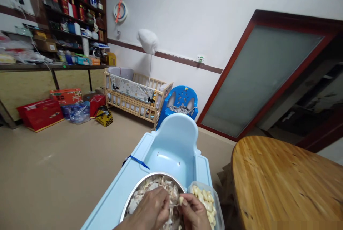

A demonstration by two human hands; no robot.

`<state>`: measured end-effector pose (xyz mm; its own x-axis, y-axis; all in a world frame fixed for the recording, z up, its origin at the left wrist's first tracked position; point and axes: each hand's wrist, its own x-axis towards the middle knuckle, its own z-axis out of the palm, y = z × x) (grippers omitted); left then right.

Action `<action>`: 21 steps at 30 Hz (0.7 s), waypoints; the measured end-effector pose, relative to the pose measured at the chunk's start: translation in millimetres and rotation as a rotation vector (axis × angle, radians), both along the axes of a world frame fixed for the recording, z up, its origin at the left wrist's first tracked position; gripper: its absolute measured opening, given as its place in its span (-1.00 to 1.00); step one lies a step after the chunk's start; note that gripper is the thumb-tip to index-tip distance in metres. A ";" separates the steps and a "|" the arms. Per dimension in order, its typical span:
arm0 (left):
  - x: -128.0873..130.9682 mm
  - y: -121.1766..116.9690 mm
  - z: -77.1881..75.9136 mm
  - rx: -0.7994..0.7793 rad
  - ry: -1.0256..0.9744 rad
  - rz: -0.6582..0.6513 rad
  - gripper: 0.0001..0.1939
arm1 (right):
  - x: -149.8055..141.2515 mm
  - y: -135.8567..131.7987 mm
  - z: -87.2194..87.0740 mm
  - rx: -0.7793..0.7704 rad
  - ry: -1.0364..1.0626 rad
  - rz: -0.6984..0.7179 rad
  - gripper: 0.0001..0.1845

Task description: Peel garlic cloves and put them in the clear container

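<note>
My left hand (150, 210) and my right hand (193, 213) meet over a steel bowl (134, 191) full of papery garlic skins. Both hands are closed, fingers pinched together around a garlic clove (181, 200) between them. Right of the bowl stands a clear plastic tub (218, 211) holding several peeled cloves. Bowl and tub rest on the tray of a pale blue baby chair (171, 144). The lower part of both hands is cut off by the frame's bottom edge.
A round wooden table (284, 180) stands at the right. Across the floor are a wooden crib (134, 96), a blue plastic chair (182, 101), red boxes (40, 113) and shelves (72, 11). A framed glass door (257, 76) is behind.
</note>
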<state>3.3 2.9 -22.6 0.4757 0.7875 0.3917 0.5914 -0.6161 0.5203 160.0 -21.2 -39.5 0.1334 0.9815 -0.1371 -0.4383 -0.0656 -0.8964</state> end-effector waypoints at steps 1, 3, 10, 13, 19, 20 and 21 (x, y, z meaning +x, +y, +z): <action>0.7 0.2 -2.4 0.018 0.025 0.004 -0.82 | -0.4 0.6 0.4 -0.016 0.080 0.012 -0.75; 1.3 0.1 -7.1 0.066 0.066 -0.013 -0.82 | -1.6 1.5 1.4 -0.039 0.180 0.034 -0.73; 0.4 -6.4 1.1 0.150 0.023 -0.058 -0.93 | -5.1 0.6 8.0 -0.094 0.258 0.055 -0.67; 1.1 -7.3 10.1 0.159 -0.064 -0.069 -0.90 | -6.3 0.8 7.6 -0.057 0.237 0.066 -0.71; 0.1 -6.0 2.8 0.172 -0.115 -0.108 -0.70 | -6.8 1.4 0.8 -0.042 0.200 0.035 -0.70; -0.5 -6.0 0.7 0.174 -0.126 -0.109 -0.69 | -6.8 1.3 0.2 -0.039 0.191 0.028 -0.70; -1.0 -6.0 -0.6 0.178 -0.135 -0.110 -0.69 | -7.0 1.2 -0.1 -0.035 0.181 0.022 -0.70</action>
<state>2.4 -3.2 -23.2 0.4888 0.6471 0.5851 0.4485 -0.7617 0.4676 153.0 -20.0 -39.6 0.0824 0.9782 -0.1908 -0.5904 -0.1063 -0.8001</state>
